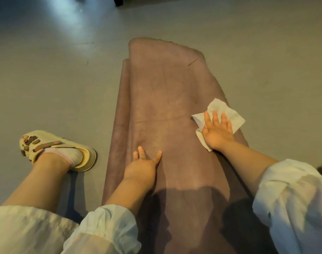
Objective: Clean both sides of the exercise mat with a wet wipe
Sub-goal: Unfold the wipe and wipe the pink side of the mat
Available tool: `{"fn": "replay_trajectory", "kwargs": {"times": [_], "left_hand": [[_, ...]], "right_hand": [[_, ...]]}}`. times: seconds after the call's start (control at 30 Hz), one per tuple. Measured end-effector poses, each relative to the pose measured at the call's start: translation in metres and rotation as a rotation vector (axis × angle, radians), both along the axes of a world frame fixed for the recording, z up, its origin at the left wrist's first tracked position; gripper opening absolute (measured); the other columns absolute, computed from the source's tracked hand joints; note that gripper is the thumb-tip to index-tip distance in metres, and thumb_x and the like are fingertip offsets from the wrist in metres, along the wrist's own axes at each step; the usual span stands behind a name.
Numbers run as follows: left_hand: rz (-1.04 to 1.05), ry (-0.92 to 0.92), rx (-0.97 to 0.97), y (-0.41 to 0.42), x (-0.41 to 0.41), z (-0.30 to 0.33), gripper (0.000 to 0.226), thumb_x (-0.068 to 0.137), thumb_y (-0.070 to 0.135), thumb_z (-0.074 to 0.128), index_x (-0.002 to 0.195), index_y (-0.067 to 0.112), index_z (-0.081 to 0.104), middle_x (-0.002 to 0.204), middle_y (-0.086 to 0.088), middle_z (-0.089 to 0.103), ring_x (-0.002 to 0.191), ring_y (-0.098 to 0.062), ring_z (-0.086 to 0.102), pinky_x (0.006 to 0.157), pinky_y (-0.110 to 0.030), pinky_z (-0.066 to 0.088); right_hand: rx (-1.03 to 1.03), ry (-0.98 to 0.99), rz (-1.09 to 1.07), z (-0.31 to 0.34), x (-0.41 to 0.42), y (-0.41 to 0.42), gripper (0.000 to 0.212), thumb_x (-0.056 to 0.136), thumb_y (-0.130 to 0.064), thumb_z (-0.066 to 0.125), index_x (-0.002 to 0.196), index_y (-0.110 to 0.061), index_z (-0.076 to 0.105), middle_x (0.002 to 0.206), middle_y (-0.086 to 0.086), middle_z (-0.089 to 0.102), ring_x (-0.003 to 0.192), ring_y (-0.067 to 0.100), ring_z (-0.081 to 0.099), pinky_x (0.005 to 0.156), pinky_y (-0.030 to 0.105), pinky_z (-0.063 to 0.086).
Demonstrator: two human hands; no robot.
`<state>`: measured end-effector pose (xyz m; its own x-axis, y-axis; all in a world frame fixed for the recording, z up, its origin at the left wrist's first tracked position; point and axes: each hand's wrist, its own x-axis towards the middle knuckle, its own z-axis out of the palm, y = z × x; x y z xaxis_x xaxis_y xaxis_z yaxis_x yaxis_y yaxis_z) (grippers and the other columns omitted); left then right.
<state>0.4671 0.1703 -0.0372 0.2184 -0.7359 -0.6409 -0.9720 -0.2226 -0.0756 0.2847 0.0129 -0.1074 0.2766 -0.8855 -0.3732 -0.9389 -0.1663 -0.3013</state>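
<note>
A mauve-brown exercise mat [165, 99] lies lengthwise on the grey floor, running away from me, and a second layer of it shows along its left edge. My right hand [218, 131] lies flat with spread fingers on a white wet wipe [230, 114], pressing it onto the mat's right edge. My left hand [143, 167] rests on the mat near its middle, fingers straight, holding nothing.
My left foot in a beige sandal [57, 149] stands on the floor left of the mat. Grey floor [55, 79] surrounds the mat. A dark object [118, 0] sits at the top edge, far from the mat.
</note>
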Motion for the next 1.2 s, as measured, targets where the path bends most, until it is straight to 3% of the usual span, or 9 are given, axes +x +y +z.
{"fn": "replay_trajectory", "kwargs": {"times": [0.3,0.5,0.63,0.7,0.87,0.93,1.03,1.13,1.2], "left_hand": [[-0.012,0.078,0.055,-0.003,0.005,0.003,0.089,0.089,-0.004,0.041,0.148,0.037,-0.011,0.152,-0.023,-0.023,0.145,-0.036,-0.006,0.114,-0.042,0.025],[-0.014,0.109,0.101,-0.009,0.008,0.005,0.092,0.088,-0.006,0.043,0.147,0.038,-0.011,0.153,-0.022,-0.022,0.145,-0.035,-0.003,0.116,-0.041,0.022],[-0.015,0.109,0.097,-0.008,0.008,0.004,0.092,0.088,-0.007,0.042,0.147,0.038,-0.012,0.152,-0.022,-0.023,0.145,-0.036,-0.004,0.116,-0.041,0.023],[-0.006,0.107,0.093,-0.008,0.008,0.005,0.092,0.088,-0.006,0.043,0.147,0.039,-0.011,0.153,-0.022,-0.023,0.145,-0.036,-0.004,0.115,-0.041,0.024],[0.006,0.097,0.095,-0.008,0.006,0.005,0.09,0.089,-0.006,0.041,0.148,0.038,-0.011,0.152,-0.022,-0.024,0.145,-0.036,-0.005,0.115,-0.042,0.024],[0.008,0.11,0.09,-0.008,0.006,0.007,0.084,0.091,-0.005,0.039,0.149,0.037,-0.005,0.153,-0.021,-0.022,0.145,-0.036,-0.005,0.116,-0.041,0.022],[0.01,0.154,0.083,-0.007,0.008,0.013,0.074,0.094,0.002,0.035,0.15,0.035,0.0,0.154,-0.022,-0.02,0.145,-0.036,-0.003,0.117,-0.04,0.018],[0.075,0.254,0.063,-0.001,0.01,0.018,0.067,0.098,0.012,0.037,0.151,0.031,0.0,0.153,-0.022,-0.02,0.144,-0.037,-0.007,0.118,-0.04,0.011],[0.168,0.353,-0.052,0.006,0.015,0.014,0.066,0.099,0.018,0.04,0.151,0.027,0.001,0.154,-0.024,-0.014,0.144,-0.037,-0.006,0.118,-0.04,0.011]], "right_hand": [[-0.005,0.112,-0.168,-0.002,-0.022,-0.003,0.062,0.101,-0.042,0.012,0.151,-0.01,-0.007,0.158,0.009,-0.017,0.143,0.037,-0.016,0.116,0.05,-0.006],[0.059,0.044,-0.098,0.002,-0.008,0.03,0.056,0.101,-0.043,0.009,0.15,-0.026,-0.011,0.157,0.007,-0.021,0.141,0.035,-0.023,0.112,0.057,-0.014],[0.132,-0.205,-0.059,0.016,0.011,0.06,0.052,0.103,-0.041,0.013,0.149,-0.035,-0.01,0.158,0.0,-0.017,0.144,0.029,-0.018,0.114,0.05,-0.013],[0.1,-0.254,0.068,0.027,0.02,0.076,0.055,0.102,-0.042,0.021,0.148,-0.04,-0.008,0.157,-0.002,-0.022,0.143,0.03,-0.019,0.115,0.05,-0.009],[-0.129,0.099,0.556,0.039,0.031,0.119,0.065,0.097,-0.05,0.024,0.151,-0.028,-0.005,0.156,0.001,-0.025,0.135,0.045,-0.031,0.107,0.066,-0.014],[-0.152,0.111,0.686,0.035,0.035,0.141,0.067,0.094,-0.05,0.014,0.152,-0.019,0.007,0.159,0.007,-0.008,0.14,0.047,-0.017,0.103,0.066,-0.019],[-0.096,0.017,0.718,0.034,0.038,0.174,0.067,0.084,-0.045,0.024,0.136,-0.012,0.05,0.147,0.012,0.041,0.135,0.046,0.031,0.109,0.061,-0.001],[-0.058,-0.045,0.776,0.035,0.034,0.19,0.069,0.092,-0.049,0.014,0.152,-0.016,0.01,0.16,0.003,-0.002,0.145,0.033,-0.008,0.112,0.052,-0.017],[0.011,-0.134,0.752,0.042,0.029,0.186,0.066,0.096,-0.053,0.019,0.152,-0.022,0.003,0.159,-0.005,-0.008,0.145,0.021,-0.015,0.113,0.044,-0.019]]}}
